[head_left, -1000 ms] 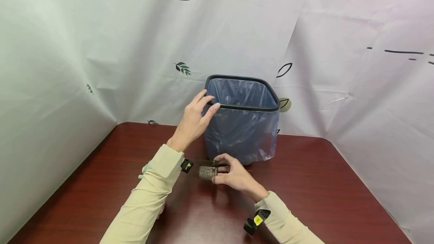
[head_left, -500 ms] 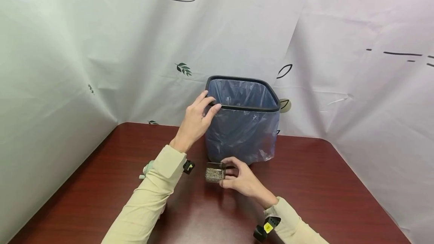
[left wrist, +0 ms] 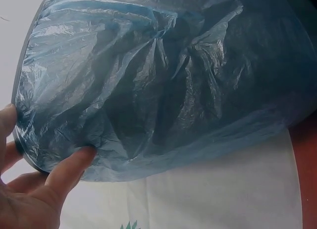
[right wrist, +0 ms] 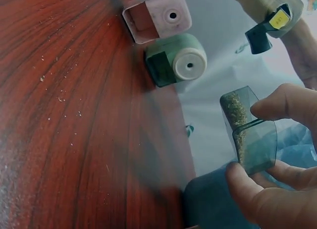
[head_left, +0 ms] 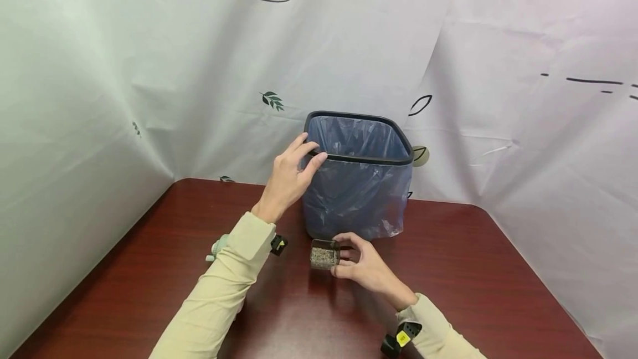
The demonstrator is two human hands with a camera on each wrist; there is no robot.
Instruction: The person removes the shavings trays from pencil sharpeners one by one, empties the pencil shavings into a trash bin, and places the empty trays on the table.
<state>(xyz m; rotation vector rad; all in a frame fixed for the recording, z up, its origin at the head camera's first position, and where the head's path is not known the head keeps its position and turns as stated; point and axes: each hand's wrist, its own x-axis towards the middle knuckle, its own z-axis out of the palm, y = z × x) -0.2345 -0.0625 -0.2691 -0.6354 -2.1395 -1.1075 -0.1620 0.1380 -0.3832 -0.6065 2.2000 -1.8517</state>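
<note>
My left hand [head_left: 286, 181] holds the near left corner of the trash bin's black rim [head_left: 369, 159], thumb outside and fingers over the edge. A translucent blue bag [head_left: 359, 198] lines the bin and hangs down its outside; in the left wrist view the thumb [left wrist: 72, 169] lies against the bag. Low in front of the bin, my right hand [head_left: 366, 267] grips a clear plastic pencil sharpener drawer [head_left: 324, 256] between thumb and fingers. Pencil shavings [right wrist: 235, 112] lie inside the drawer, as the right wrist view shows. The drawer is held just above the table.
In the right wrist view a green pencil sharpener [right wrist: 181, 43] and a pink one [right wrist: 171, 13] stand on the dark red table [right wrist: 64, 154]. Tiny shavings [right wrist: 62, 98] are scattered over the tabletop. Behind the bin hangs a white printed curtain [head_left: 209, 82].
My right hand has shifted slightly right and toward me with the shavings drawer. The left hand stays on the bin's rim.
</note>
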